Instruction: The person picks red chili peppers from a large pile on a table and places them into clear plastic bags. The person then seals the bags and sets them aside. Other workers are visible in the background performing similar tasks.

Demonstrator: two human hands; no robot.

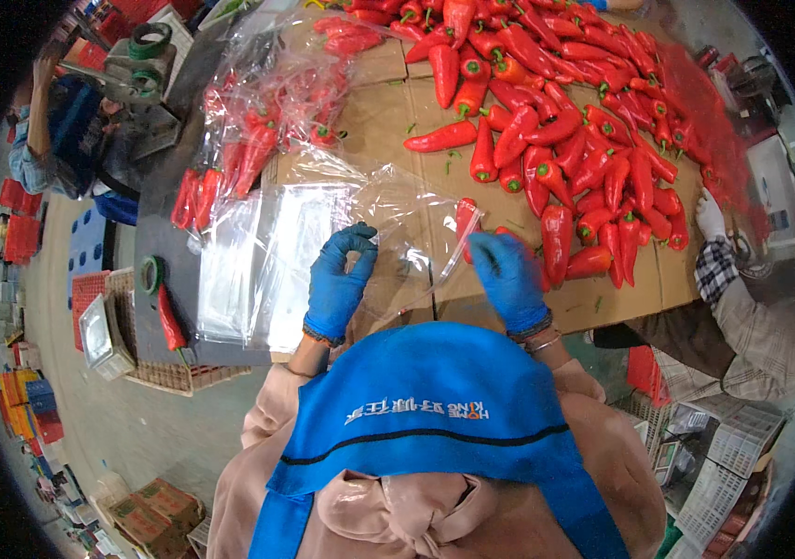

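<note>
My left hand (pixel 343 274), in a blue glove, has its thumb and forefinger brought together at the film of a clear plastic bag (pixel 404 202). That bag lies spread between my hands, its mouth edge slanting down on the right. Against this edge are the blurred fingers of my right hand (pixel 508 279), also gloved in blue; their grip is unclear. One red pepper (pixel 466 215) shows at the bag's mouth, and more red is partly hidden behind my right hand. Left of my left hand lies a stack of flat clear bags (pixel 230 279).
Loose red peppers (pixel 579 154) cover the cardboard (pixel 376 105) at right and back. Bagged peppers (pixel 251 147) lie at left. A green tape roll (pixel 152 274) and a single pepper (pixel 170 318) rest on the dark tabletop (pixel 160 244). A co-worker's white-gloved hand (pixel 709 215) is at right.
</note>
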